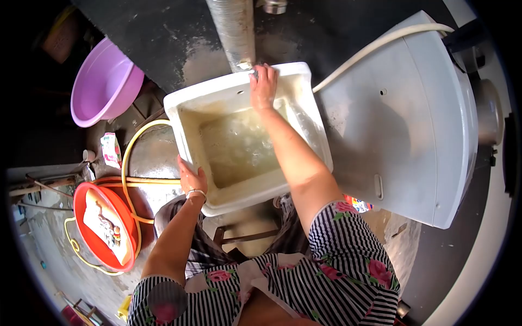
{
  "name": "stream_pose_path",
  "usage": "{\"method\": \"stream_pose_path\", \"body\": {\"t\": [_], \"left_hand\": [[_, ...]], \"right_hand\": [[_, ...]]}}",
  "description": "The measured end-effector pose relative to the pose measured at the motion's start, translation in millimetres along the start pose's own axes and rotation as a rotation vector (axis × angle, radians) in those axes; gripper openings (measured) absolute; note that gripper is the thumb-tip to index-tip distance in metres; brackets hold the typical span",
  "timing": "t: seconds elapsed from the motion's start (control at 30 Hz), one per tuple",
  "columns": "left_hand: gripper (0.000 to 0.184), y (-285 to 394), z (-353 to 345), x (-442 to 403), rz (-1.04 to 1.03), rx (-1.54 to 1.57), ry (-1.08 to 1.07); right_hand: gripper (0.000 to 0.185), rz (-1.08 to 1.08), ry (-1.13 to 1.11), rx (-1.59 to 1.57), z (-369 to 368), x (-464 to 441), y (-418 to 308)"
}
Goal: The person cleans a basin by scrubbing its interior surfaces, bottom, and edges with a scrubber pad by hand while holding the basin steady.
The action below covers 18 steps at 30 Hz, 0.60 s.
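Observation:
A white rectangular sink sits tilted in front of my knees, with cloudy, bubbly water in it and brownish stains on its inner walls. My left hand grips the sink's left rim near the front corner, fingers on the outer side and thumb toward the inside. At the far rim, my right hand has its fingers curled down on the edge, right of a small overflow hole. Something small and dark shows by those fingertips, too little of it to name.
A grey-white appliance with a pale hose stands close on the right. Behind the sink rises a wrapped pipe. On the left are a purple basin, a red basin with a printed bag inside, and a looping yellow hose.

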<state>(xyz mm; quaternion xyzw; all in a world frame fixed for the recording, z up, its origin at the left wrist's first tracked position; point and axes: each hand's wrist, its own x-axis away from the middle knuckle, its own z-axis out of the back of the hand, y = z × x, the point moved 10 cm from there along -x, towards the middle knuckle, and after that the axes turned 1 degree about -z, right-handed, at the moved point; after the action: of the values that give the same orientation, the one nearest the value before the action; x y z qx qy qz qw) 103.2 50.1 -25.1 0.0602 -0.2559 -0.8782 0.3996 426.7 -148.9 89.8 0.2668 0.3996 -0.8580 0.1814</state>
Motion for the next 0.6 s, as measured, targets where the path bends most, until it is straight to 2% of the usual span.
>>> {"method": "stream_pose_path", "body": {"t": [0.03, 0.1, 0.17, 0.2, 0.33, 0.43, 0.53, 0.57, 0.6], "left_hand": [[0.091, 3.8, 4.9, -0.2, -0.009, -0.002, 0.013], [0.09, -1.3, -0.3, -0.2, 0.036, 0.013, -0.028], [0.089, -5.6, -4.3, -0.3, 0.099, -0.014, -0.091], [0.088, -2.3, -2.2, -0.6, 0.087, -0.007, -0.082], [0.088, 0.6, 0.2, -1.5, 0.012, 0.052, -0.037], [0.087, 3.8, 0.5, 3.9, 0.049, 0.037, -0.08], [0.088, 4.3, 1.4, -0.7, 0.035, 0.013, -0.08], [0.087, 4.1, 1.3, -1.6, 0.039, 0.028, -0.076], [0.087, 4.5, 2.8, -4.0, 0.04, 0.042, -0.069]], "right_hand": [[0.028, -0.008, 0.07, -0.068, 0.1, 11.0, -10.8], [0.029, -0.103, 0.053, -0.192, -7.9, 29.2, -14.7], [0.029, -0.158, -0.052, -0.356, -17.3, 48.1, -37.4], [0.031, -0.051, -0.05, -0.257, -23.5, 57.5, -50.3], [0.036, 0.032, -0.182, -0.476, -58.1, 66.5, -124.9], [0.028, 0.239, -0.193, -0.215, -94.2, 43.0, -163.3], [0.026, 0.22, -0.388, -0.186, -140.2, 66.1, -183.3], [0.026, 0.36, -0.297, -0.154, -135.9, 74.7, -197.3], [0.027, 0.43, -0.302, -0.138, -138.5, 72.8, -203.4]]}}
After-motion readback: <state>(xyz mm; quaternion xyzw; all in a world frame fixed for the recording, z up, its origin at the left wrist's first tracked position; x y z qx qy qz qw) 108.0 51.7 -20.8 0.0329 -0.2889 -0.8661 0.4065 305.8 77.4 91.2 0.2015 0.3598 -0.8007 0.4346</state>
